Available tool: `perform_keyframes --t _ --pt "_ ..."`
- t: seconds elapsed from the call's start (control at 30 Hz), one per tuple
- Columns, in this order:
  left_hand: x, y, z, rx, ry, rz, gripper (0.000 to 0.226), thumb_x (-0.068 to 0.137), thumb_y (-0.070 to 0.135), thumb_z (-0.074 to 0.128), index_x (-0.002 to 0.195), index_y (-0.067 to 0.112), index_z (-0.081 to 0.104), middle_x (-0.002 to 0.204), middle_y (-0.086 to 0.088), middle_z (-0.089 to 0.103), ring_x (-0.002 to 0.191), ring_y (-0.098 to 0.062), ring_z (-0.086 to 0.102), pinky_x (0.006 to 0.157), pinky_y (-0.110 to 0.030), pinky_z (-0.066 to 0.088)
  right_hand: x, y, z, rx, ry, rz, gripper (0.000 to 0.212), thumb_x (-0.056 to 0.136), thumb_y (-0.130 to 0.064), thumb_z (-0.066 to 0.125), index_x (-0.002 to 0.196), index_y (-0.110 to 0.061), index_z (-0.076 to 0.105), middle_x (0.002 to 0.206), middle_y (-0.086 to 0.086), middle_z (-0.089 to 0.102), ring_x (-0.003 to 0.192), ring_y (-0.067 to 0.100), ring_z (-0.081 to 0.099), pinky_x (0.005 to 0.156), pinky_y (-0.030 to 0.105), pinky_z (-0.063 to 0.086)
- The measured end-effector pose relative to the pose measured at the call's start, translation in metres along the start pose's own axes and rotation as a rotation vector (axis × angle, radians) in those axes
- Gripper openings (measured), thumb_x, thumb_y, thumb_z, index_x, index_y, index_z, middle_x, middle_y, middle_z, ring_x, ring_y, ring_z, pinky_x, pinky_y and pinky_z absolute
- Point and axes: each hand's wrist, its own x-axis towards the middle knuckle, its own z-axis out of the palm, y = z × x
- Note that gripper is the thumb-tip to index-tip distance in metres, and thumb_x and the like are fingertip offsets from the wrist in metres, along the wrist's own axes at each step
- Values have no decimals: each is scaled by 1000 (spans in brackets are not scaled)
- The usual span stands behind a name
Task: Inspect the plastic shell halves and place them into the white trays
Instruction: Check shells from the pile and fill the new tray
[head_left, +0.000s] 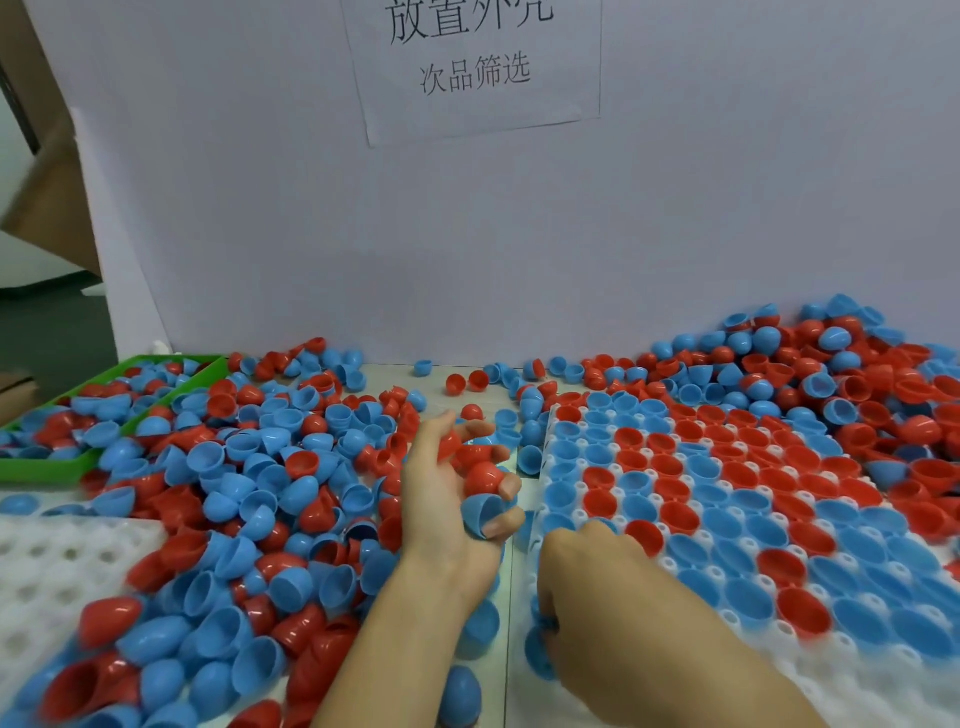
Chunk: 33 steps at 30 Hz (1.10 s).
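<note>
Loose red and blue plastic shell halves cover the table's left and middle. My left hand is palm up in the centre, its curled fingers cradling several halves, red and blue. A white tray on the right holds rows of seated red and blue halves. My right hand rests knuckles up on that tray's near left edge, fingers curled down onto a blue half at the rim. Another white tray lies at the near left, partly under loose halves.
A green bin with more halves sits at the far left. A heap of halves rises at the back right against a white board bearing a paper sign. A cardboard box stands left of the board.
</note>
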Motion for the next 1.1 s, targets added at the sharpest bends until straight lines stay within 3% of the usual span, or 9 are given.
perform_keyframes --t 0.1,0.2,0.43,0.57,0.63,0.73,0.83,0.97,1.1 --pt "-3 -2 3 24 -51 -28 28 83 40 63 90 13 62 75 -5 53 53 -14 40 37 -17 21 -2 1 -1 -9 -26 -24 38 93 -15 57 70 -23 29 80 -6 29 63 8 31 50 21 26" --pt "-5 -4 6 27 -69 -38 37 71 42 67 93 12 63 73 -5 56 53 -14 41 35 -17 23 0 7 -3 16 -50 -51 25 93 -18 58 75 -19 41 81 -4 35 64 9 35 61 24 40" --pt "-7 -11 11 -88 -80 -72 38 73 38 67 93 7 64 75 -10 55 55 -18 46 37 -23 30 -3 11 -6 56 -43 -108 17 98 -21 52 82 -18 46 77 -3 33 62 11 35 55 22 33" --pt "-6 -10 11 -161 -68 -88 35 74 36 66 91 6 63 76 -13 58 59 -20 52 45 -23 41 0 18 -2 79 25 -101 29 98 -39 56 108 -12 64 110 5 57 93 24 56 86 37 52" --pt "-6 -9 12 -198 -63 -84 32 75 35 66 90 6 64 78 -14 59 63 -20 53 48 -25 44 1 20 2 79 76 -107 33 97 -45 56 108 -15 66 112 6 63 95 25 59 89 40 53" --pt "-7 -8 12 -199 -65 -70 30 80 35 65 92 7 65 81 -13 58 67 -21 53 53 -27 45 4 24 4 187 240 -135 24 94 -49 58 98 -26 62 93 -2 65 83 15 61 78 34 57" --pt "-9 -8 12 -127 -106 -74 32 84 39 63 97 10 64 83 -11 59 67 -21 54 63 -31 44 7 24 1 480 450 -153 18 92 -45 62 98 -43 45 77 -13 60 70 3 59 60 17 49" --pt "-17 -11 17 -80 -211 -92 34 77 43 65 94 13 69 78 -10 66 64 -22 66 56 -34 56 10 19 1 616 536 -223 23 89 -39 69 92 -48 48 83 -21 59 89 -11 55 67 5 45" --pt "-23 -19 23 -40 -136 -142 44 75 48 67 100 12 76 80 -13 70 71 -25 73 59 -35 60 14 16 4 565 610 -229 21 88 -28 73 99 -42 63 86 -28 55 91 -17 51 72 1 43"
